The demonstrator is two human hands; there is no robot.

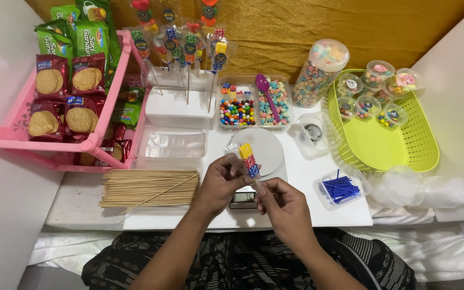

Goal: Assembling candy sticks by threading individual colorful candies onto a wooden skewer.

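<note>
Left hand point(218, 182) pinches the wrapped candy skewer point(248, 159) just in front of the round white scale plate point(267, 147), its long axis tilting up-left from the fingers; right hand point(283, 207), fingertips closed, grips its lower end, equally close.

Left hand point(218, 182) and right hand point(283, 207) pinch a wrapped candy skewer point(248, 158) over small scale point(256, 156). Bamboo sticks point(151, 189) left; green basket point(404, 145) right.

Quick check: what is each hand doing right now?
Left hand: closed on the wrapped candy skewer.
Right hand: fingers pinched at the skewer's lower end, gripping it too.
</note>
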